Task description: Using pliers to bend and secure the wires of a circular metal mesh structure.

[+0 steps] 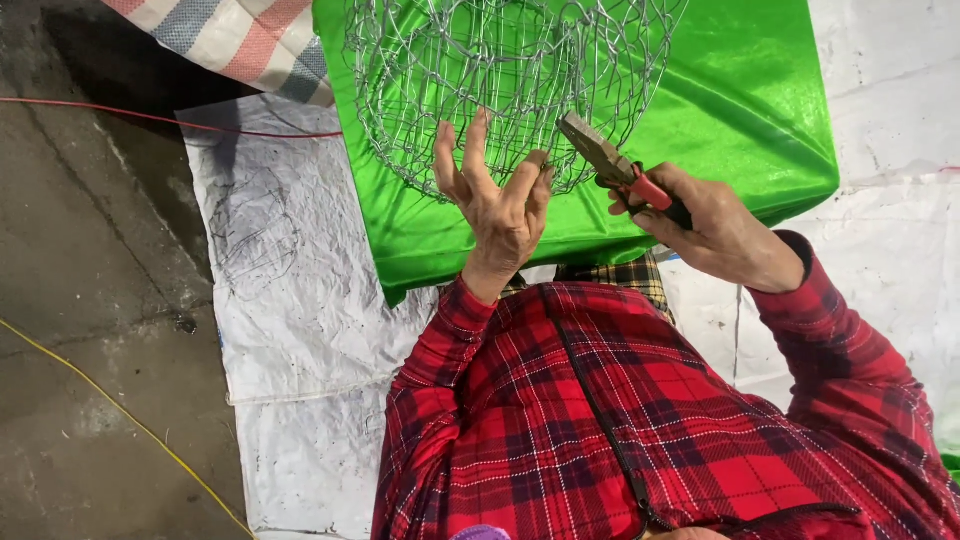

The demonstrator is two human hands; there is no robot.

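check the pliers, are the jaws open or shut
Shut, or nearly: the pliers in the right hand taper to one closed tip at the wire mesh.

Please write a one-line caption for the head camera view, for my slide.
Left hand steadies a wire mesh basket on a green sheet while right hand applies red-handled pliers.
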